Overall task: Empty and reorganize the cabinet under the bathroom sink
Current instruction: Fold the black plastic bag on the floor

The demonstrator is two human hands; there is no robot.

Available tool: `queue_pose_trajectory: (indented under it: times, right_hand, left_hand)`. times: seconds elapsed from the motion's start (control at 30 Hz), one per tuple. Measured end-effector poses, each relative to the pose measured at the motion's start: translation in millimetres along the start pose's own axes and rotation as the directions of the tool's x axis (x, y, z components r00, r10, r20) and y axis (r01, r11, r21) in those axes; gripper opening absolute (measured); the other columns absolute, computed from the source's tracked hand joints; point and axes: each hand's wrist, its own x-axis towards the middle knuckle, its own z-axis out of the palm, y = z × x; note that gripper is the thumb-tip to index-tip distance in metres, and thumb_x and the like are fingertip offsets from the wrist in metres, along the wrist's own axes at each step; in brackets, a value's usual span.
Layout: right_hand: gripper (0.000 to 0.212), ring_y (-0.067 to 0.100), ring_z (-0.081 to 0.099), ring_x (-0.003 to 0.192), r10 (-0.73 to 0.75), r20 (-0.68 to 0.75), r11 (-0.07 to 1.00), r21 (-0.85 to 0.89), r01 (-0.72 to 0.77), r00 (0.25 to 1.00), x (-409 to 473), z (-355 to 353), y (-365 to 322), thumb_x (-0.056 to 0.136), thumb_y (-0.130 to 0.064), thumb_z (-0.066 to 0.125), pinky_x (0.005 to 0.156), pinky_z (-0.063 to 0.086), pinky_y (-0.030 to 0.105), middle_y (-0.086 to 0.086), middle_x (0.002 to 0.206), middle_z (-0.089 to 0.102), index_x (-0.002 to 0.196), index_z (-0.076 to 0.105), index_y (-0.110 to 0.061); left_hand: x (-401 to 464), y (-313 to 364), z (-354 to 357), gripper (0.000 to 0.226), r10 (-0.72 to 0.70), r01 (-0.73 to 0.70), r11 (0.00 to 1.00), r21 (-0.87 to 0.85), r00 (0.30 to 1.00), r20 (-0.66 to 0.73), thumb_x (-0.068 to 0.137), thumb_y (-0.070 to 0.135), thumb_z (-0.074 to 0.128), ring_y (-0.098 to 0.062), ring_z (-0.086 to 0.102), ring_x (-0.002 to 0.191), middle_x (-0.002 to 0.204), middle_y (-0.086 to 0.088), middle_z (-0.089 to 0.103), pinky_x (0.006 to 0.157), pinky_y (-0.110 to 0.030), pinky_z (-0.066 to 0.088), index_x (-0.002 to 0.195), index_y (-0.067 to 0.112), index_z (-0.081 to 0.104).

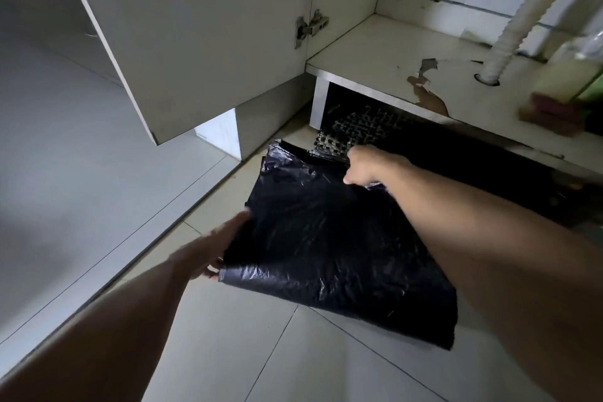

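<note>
A black plastic bag [326, 238] is held flat and spread between two hands above the tiled floor [261, 352], in front of the open cabinet [375, 52]. Its near-left edge is gripped by the left hand [212, 248]: the thumb is laid along the top of the plastic, while the fingers are curled beneath the edge, so the sheet is pinched between them. The far edge is grasped by the right hand [368, 165], whose fingers are curled down over the plastic with the knuckles uppermost; the fingertips themselves are hidden by the bag. From both grips the bag is stretched outward, and its near-right corner hangs free, below and to the right of the right forearm.

Just beyond the right-hand fingers a woven mesh mat [355, 127] is seen in the dark gap under the cabinet floor. Further beyond and to the right of those fingers, a white corrugated drain pipe [522, 13] is passed through a hole in the peeling cabinet floor, and blurred bottles [574, 75] are stood at the right edge. To the far left of the left-hand fingers the cabinet door [195, 42] is swung open on a metal hinge [308, 28].
</note>
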Motion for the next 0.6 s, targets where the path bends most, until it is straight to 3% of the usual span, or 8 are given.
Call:
queue_pose_trajectory:
  times: [0.13, 0.23, 0.3, 0.37, 0.43, 0.47, 0.53, 0.6]
  right_hand:
    - [0.048, 0.035, 0.050, 0.125, 0.038, -0.234, 0.999, -0.011, -0.041, 0.971, 11, 64, 6, 0.091, -0.027, 0.063, 0.102, 0.040, 0.045, 0.014, 0.135, 0.053, 0.135, 0.048, -0.015]
    - [0.058, 0.035, 0.037, 0.136, -0.003, -0.364, 0.996, 0.082, 0.036, 0.932, -7, 97, 14, 0.093, -0.036, 0.056, 0.113, 0.030, 0.048, 0.015, 0.143, 0.045, 0.145, 0.039, -0.017]
    - [0.061, 0.035, 0.030, 0.142, -0.018, -0.411, 0.993, 0.102, 0.066, 0.912, -31, 118, 21, 0.093, -0.045, 0.051, 0.118, 0.024, 0.052, 0.014, 0.148, 0.041, 0.148, 0.038, -0.021]
    - [0.065, 0.036, 0.022, 0.147, 0.014, -0.437, 0.994, 0.106, 0.036, 0.899, -54, 135, 27, 0.091, -0.054, 0.047, 0.120, 0.016, 0.058, 0.011, 0.155, 0.035, 0.149, 0.037, -0.028]
    - [0.068, 0.038, 0.007, 0.152, 0.107, -0.378, 0.987, 0.151, -0.053, 0.919, -69, 147, 34, 0.091, -0.064, 0.038, 0.119, 0.005, 0.064, 0.006, 0.164, 0.019, 0.153, 0.029, -0.036]
    - [0.071, 0.038, -0.001, 0.152, 0.165, -0.333, 0.978, 0.178, -0.110, 0.928, -74, 151, 39, 0.091, -0.069, 0.033, 0.118, 0.001, 0.067, 0.004, 0.167, 0.010, 0.154, 0.024, -0.039]
    - [0.076, 0.040, -0.013, 0.151, 0.258, -0.259, 0.952, 0.230, -0.200, 0.931, -78, 156, 49, 0.088, -0.077, 0.024, 0.114, -0.005, 0.071, 0.000, 0.168, -0.006, 0.156, 0.014, -0.044]
    - [0.079, 0.041, -0.020, 0.150, 0.314, -0.192, 0.927, 0.271, -0.258, 0.930, -78, 159, 58, 0.087, -0.081, 0.020, 0.111, -0.007, 0.075, -0.001, 0.167, -0.014, 0.156, 0.008, -0.046]
  left_hand:
    - [15, -6, 5, 0.071, 0.023, 0.007, 0.987, 0.159, 0.983, -0.184, 0.074, 0.070, 0.066, -0.025, 0.066, 0.089, 0.096, -0.010, 0.070, 0.082, -0.042, 0.056, 0.098, 0.004, 0.066]
    - [20, 1, 6, 0.072, 0.111, -0.015, 0.956, 0.292, 0.942, -0.317, 0.073, 0.074, 0.063, -0.027, 0.070, 0.075, 0.083, -0.012, 0.072, 0.071, -0.038, 0.059, 0.080, 0.003, 0.070]
    - [19, 8, 14, 0.070, 0.249, -0.018, 0.895, 0.446, 0.849, -0.465, 0.077, 0.073, 0.057, -0.025, 0.065, 0.065, 0.080, -0.011, 0.069, 0.064, -0.036, 0.058, 0.076, 0.004, 0.065]
    - [18, 14, 25, 0.061, 0.473, -0.061, 0.799, 0.599, 0.680, -0.561, 0.083, 0.067, 0.052, -0.026, 0.061, 0.078, 0.095, -0.009, 0.063, 0.069, -0.037, 0.055, 0.098, 0.007, 0.058]
    - [21, 19, 40, 0.062, 0.693, -0.137, 0.637, 0.759, 0.533, -0.486, 0.088, 0.059, 0.050, -0.028, 0.056, 0.098, 0.115, -0.012, 0.056, 0.081, -0.041, 0.050, 0.127, 0.011, 0.048]
    - [23, 23, 50, 0.067, 0.768, -0.156, 0.530, 0.834, 0.506, -0.393, 0.090, 0.058, 0.047, -0.029, 0.053, 0.109, 0.128, -0.014, 0.051, 0.090, -0.044, 0.047, 0.138, 0.012, 0.042]
    - [29, 34, 68, 0.072, 0.802, -0.167, 0.358, 0.919, 0.559, -0.211, 0.093, 0.062, 0.034, -0.033, 0.034, 0.136, 0.153, -0.015, 0.027, 0.110, -0.053, 0.030, 0.152, 0.024, 0.023]
    - [38, 45, 82, 0.070, 0.726, -0.184, 0.352, 0.918, 0.672, -0.143, 0.093, 0.067, 0.023, -0.037, 0.004, 0.148, 0.163, -0.007, -0.005, 0.114, -0.065, 0.007, 0.154, 0.039, 0.004]
